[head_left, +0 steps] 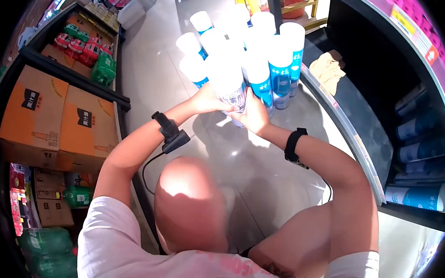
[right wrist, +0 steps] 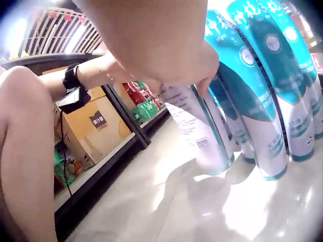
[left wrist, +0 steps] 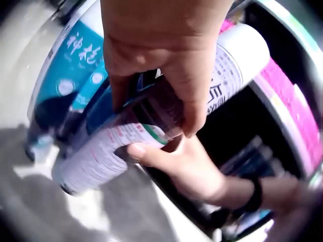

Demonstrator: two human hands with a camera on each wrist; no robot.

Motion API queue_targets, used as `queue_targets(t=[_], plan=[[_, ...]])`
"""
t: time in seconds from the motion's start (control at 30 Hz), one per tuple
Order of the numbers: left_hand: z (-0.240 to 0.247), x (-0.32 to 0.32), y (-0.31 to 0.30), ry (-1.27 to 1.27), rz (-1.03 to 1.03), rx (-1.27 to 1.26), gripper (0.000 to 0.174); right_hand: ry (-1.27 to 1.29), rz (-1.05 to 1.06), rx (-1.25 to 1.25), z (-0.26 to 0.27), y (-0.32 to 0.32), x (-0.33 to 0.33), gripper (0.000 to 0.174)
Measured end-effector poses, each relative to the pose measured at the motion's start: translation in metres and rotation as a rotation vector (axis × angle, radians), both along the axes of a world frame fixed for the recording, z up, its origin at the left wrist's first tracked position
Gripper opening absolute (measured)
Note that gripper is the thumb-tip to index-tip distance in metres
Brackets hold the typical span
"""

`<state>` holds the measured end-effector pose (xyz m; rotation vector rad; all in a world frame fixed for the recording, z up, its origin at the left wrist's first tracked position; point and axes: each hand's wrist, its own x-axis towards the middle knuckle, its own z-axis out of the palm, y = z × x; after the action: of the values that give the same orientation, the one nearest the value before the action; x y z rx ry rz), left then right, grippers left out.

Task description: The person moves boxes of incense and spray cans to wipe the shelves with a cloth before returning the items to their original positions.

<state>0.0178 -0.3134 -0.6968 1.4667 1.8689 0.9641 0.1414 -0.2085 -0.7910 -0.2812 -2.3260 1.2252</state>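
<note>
Both hands are at one spray can (head_left: 234,96), which has a white cap and a pale printed label with fine text. My left hand (head_left: 207,100) grips it from the left, and my right hand (head_left: 256,113) holds its other side. In the left wrist view, the right thumb (left wrist: 139,151) presses on the label, and the can's white cap (left wrist: 247,50) shows beyond the left hand. A barcode faces the right wrist view, with the can's base (right wrist: 214,169) close over the floor. Several blue-and-white spray cans (head_left: 281,76) stand upright just beyond the hands.
On the right is a dark shelf (head_left: 356,111) with a beige cloth (head_left: 327,71) and more blue cans (head_left: 417,197) lying on it. Orange cartons (head_left: 88,123) and packs of green bottles (head_left: 104,69) fill the left rack. Glossy tiled floor (head_left: 162,48) runs between them.
</note>
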Motion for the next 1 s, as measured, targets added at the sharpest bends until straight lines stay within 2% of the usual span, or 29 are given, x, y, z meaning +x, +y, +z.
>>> queue_targets(t=[0.07,0.13,0.2,0.3,0.47,0.53,0.67,0.73,0.77,0.83,0.87,0.9,0.93,0.97,1.0], plan=[[-0.011,-0.008,-0.011,-0.004,0.005,0.072,0.055,-0.085,-0.020,0.068,-0.001,-0.006,-0.008,0.080],[-0.026,-0.014,-0.017,-0.074,0.017,0.160,0.056,-0.103,0.025,-0.082,-0.004,-0.011,-0.013,0.077],[-0.032,-0.013,-0.021,-0.086,0.046,0.156,0.057,-0.190,0.017,-0.047,-0.015,-0.014,-0.020,0.073],[-0.049,-0.009,-0.021,-0.199,0.092,0.105,0.060,-0.045,-0.003,-0.018,-0.032,-0.010,-0.020,0.072],[-0.075,-0.009,-0.024,-0.032,0.174,0.104,0.054,-0.047,0.068,-0.116,-0.049,-0.006,-0.019,0.070],[-0.069,-0.008,-0.025,0.022,0.171,0.121,0.054,-0.149,0.039,-0.086,-0.047,-0.005,-0.019,0.069],[-0.085,-0.017,-0.027,0.055,0.287,0.111,0.055,-0.140,0.034,-0.121,-0.049,-0.008,-0.022,0.066],[-0.081,-0.016,-0.029,0.030,0.273,0.064,0.055,-0.158,0.009,-0.102,-0.046,-0.010,-0.010,0.054],[-0.089,-0.019,-0.030,0.034,0.279,0.078,0.054,-0.174,-0.029,-0.093,-0.044,-0.004,-0.001,0.054],[-0.088,-0.017,-0.030,0.023,0.271,0.044,0.052,-0.191,0.230,-0.169,-0.039,0.010,0.021,0.040],[-0.079,-0.014,-0.030,0.011,0.255,0.000,0.050,-0.208,0.195,-0.165,-0.037,0.020,0.037,0.040],[-0.088,-0.011,-0.032,-0.005,0.230,0.009,0.050,-0.265,0.345,-0.038,-0.033,0.032,0.059,0.036],[-0.103,-0.011,-0.033,-0.133,0.285,0.138,0.047,-0.321,0.494,0.089,-0.024,0.047,0.078,0.032],[-0.111,-0.011,-0.034,-0.258,0.338,0.261,0.045,-0.511,0.531,0.060,-0.011,0.063,0.097,0.036],[-0.109,-0.014,-0.035,-0.095,0.326,0.141,0.046,-0.697,0.563,0.024,0.004,0.078,0.118,0.040]])
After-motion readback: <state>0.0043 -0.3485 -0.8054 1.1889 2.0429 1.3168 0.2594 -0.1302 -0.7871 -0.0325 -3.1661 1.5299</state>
